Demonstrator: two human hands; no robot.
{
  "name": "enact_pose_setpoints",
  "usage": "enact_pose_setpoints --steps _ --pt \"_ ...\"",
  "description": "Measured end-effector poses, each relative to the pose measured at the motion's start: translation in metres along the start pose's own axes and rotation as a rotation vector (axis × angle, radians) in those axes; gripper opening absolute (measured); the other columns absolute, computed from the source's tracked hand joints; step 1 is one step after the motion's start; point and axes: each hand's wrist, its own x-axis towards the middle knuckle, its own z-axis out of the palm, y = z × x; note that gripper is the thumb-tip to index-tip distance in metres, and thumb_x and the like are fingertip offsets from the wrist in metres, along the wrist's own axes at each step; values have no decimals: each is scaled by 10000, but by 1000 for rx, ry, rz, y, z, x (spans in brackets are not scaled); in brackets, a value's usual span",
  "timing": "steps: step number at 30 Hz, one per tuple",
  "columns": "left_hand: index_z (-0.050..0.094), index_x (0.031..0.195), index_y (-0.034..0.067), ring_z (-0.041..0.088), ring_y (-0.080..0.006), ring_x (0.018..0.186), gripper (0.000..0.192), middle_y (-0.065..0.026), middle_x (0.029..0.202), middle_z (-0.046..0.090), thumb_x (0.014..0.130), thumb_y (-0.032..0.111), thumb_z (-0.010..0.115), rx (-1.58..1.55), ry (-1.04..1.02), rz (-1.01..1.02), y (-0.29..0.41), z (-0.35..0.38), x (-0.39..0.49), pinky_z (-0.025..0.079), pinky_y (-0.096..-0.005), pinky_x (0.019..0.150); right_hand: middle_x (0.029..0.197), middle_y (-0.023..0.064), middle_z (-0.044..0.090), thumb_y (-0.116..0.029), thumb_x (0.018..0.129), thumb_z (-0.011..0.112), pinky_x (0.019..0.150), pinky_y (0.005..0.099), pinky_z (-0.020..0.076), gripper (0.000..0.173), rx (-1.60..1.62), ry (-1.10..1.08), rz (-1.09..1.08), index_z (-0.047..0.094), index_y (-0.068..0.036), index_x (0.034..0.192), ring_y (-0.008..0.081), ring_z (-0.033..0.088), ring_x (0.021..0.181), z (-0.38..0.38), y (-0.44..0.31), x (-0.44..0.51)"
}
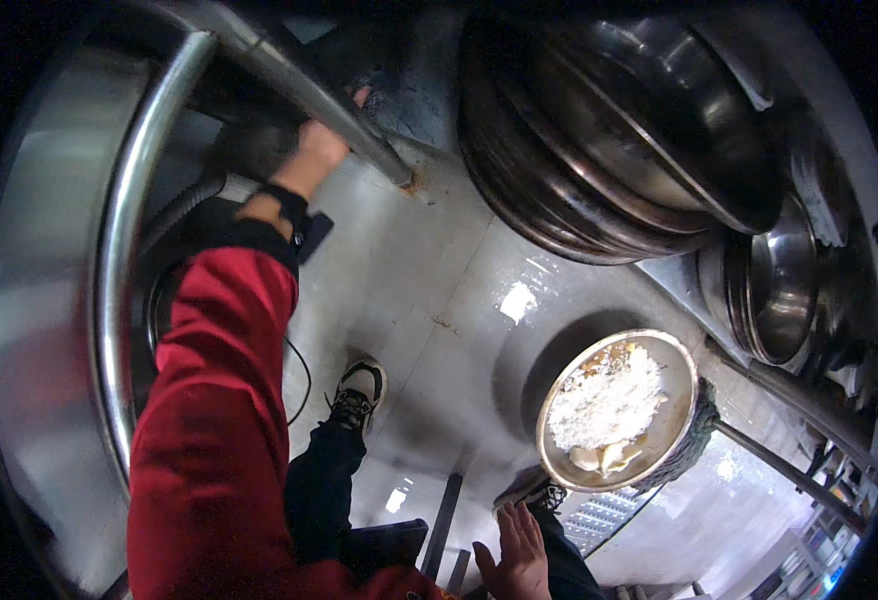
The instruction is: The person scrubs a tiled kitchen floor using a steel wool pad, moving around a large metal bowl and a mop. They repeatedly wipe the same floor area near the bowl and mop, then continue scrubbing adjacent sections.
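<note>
My left hand (328, 142), in a red sleeve with a black wristband, reaches past a metal table leg (311, 90). The leg hides part of it, and its fingertips lie near a dark, mesh-like thing (380, 96); whether it grips anything is unclear. My right hand (515, 559) is low in the picture, its fingers raised and nothing seen in it. Above and right of it stands a round metal basin (559, 465), with a white, crumbly heap (607, 401), brown bits and a few pale pieces inside. Dark woven material (683, 454) shows under the basin's edge.
Large metal bowls (596, 172) are stacked at the upper right, with smaller bowls (780, 292) beside them. A steel counter edge (116, 247) runs down the left. My shoes (360, 386) are on the grey, partly wet floor (424, 300). A thin black cord (307, 375) hangs near my left leg.
</note>
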Motion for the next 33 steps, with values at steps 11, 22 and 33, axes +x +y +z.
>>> enact_pose_setpoints --steps 11,22,33 --pt "413 1258 -3 484 -364 1084 504 -203 1290 419 784 55 573 -473 288 -189 143 -49 -85 431 -421 898 1250 274 487 -236 803 665 1004 530 354 587 35 7 -14 417 70 1238 461 434 1207 -9 0 -10" --pt "643 1119 104 485 -325 1166 319 -114 1276 530 865 259 528 -446 -91 -458 96 8 145 425 -442 939 1304 254 461 -163 768 697 1007 485 374 598 57 101 23 436 48 1263 430 431 1215 -3 7 1" --pt "542 1254 87 426 -413 1232 446 -189 1335 472 851 277 567 -321 -178 -598 84 20 129 359 -589 943 1290 248 476 -187 785 689 1008 492 372 576 84 77 45 446 51 1251 424 435 1214 -11 9 -2"
